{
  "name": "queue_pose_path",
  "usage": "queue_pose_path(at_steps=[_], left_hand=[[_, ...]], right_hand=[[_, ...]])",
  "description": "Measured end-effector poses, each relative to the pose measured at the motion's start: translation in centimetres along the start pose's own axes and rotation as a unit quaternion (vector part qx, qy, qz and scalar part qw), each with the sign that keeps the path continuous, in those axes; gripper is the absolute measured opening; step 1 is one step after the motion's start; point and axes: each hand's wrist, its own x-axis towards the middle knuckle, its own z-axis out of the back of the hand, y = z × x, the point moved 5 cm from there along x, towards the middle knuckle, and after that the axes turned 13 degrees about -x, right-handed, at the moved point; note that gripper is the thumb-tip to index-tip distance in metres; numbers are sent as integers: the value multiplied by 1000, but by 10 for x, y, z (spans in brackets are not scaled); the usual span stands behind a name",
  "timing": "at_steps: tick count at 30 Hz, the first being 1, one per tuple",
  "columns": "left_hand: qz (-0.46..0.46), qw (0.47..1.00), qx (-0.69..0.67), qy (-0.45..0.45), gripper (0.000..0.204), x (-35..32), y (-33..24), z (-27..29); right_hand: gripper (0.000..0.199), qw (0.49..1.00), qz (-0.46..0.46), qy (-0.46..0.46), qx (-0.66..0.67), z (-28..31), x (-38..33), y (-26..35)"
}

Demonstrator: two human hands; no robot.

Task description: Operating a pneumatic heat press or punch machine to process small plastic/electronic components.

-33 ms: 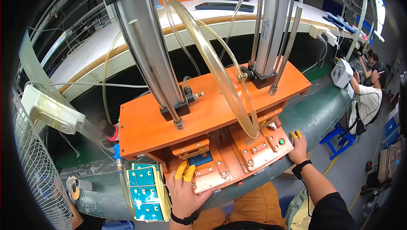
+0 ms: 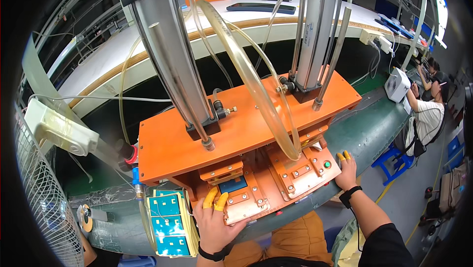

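My left hand point(image 2: 213, 220) rests on the left front edge of an orange press point(image 2: 246, 124), thumb spread and two fingers in yellow finger cots. Those fingertips lie beside a small blue sheet point(image 2: 232, 184) set in the copper-coloured left plate point(image 2: 249, 207), under the left press head point(image 2: 221, 171). Nothing shows in that hand. At the right end of the base, my right hand point(image 2: 347, 171) lies with fingers stretched, two of them in yellow cots. A green button point(image 2: 327, 164) on the right plate point(image 2: 300, 176) is close to it. Fingertip contact with the sheet cannot be made out.
Blue-green sheets point(image 2: 170, 222) on yellowish backing lie left of the press. Two cylinders point(image 2: 170, 55) and clear hoses point(image 2: 251, 80) rise above it. A wire-guarded fan point(image 2: 47, 183) stands far left. At right, a person point(image 2: 427, 119) sits near a white box fan point(image 2: 397, 85).
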Motion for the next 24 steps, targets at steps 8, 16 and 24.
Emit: queue_pose_path(at_steps=[8, 16, 24], left_hand=[[-12, 1000, 8, 10, 85, -3, 4, -3], [-16, 1000, 7, 11, 85, -4, 7, -3], [-3, 1000, 14, 12, 84, -4, 5, -3]], right_hand=[[59, 1000, -3, -1, -6, 0, 0, 1], [58, 1000, 1, -7, -2, -1, -1, 0], [58, 1000, -3, -4, 0, 1, 0, 0]])
